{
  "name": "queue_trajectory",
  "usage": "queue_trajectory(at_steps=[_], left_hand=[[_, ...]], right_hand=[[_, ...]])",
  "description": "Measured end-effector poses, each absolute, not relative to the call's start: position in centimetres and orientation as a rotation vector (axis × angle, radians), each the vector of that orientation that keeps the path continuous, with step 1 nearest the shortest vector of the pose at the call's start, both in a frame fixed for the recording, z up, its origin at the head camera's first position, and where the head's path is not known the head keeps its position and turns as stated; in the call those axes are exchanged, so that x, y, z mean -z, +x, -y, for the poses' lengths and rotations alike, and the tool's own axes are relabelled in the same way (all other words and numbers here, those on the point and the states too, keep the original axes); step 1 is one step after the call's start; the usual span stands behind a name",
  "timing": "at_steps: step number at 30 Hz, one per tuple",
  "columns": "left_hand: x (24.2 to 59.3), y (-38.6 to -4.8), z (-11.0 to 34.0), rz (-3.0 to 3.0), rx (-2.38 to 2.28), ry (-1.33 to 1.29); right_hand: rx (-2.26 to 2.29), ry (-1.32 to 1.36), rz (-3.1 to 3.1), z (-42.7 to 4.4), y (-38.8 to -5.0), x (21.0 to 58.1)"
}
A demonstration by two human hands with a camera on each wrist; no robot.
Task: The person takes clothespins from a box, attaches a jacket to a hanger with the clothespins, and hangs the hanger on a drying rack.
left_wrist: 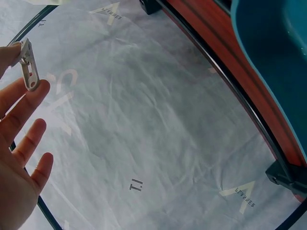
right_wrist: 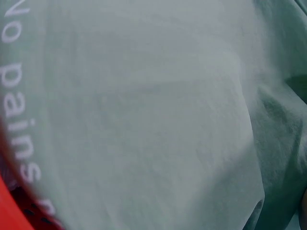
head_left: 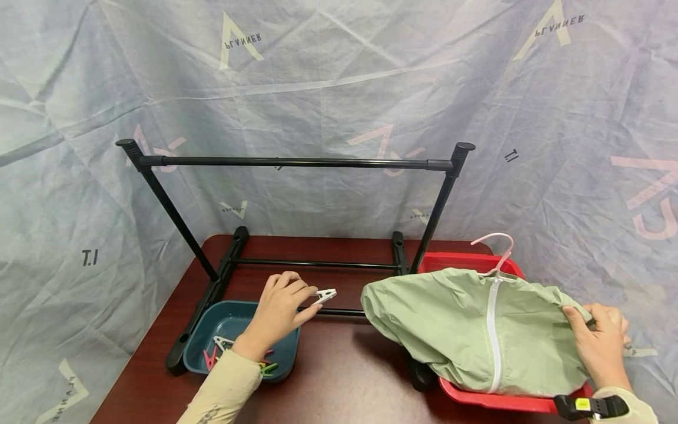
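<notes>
The left hand (head_left: 281,309) pinches a white clothespin (head_left: 325,295) between thumb and fingertips, above the table and beside the blue basin. In the left wrist view the same hand (left_wrist: 21,143) holds the clothespin (left_wrist: 29,67), its other fingers spread. A light green zip jacket (head_left: 450,324) lies over the red basket (head_left: 498,402), a pink hanger (head_left: 503,244) sticking out at its collar. The right hand (head_left: 601,341) grips the jacket's right-side edge, thumb on top and fingers partly hidden. Green cloth (right_wrist: 144,120) with white lettering fills most of the right wrist view.
A black rack with a horizontal top bar (head_left: 302,162) stands on the dark red table (head_left: 339,365). In front of its left leg, the blue basin (head_left: 290,353) contains several coloured clothespins. Grey printed cloth (head_left: 328,76) hangs behind and at both sides.
</notes>
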State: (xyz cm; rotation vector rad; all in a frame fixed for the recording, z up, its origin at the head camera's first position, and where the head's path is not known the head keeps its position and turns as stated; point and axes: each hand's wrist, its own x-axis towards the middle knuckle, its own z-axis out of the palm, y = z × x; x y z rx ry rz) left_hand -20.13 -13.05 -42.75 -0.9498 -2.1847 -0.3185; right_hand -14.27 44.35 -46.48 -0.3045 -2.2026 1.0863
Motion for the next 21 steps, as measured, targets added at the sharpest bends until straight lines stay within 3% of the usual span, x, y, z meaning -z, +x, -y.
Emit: queue_trajectory(at_steps=[21], left_hand=[[41.8,-20.2,10.5,2.149,0.374,-0.976]], right_hand=[[-1.109,-0.279,2.177,-44.4,-14.3,46.5]])
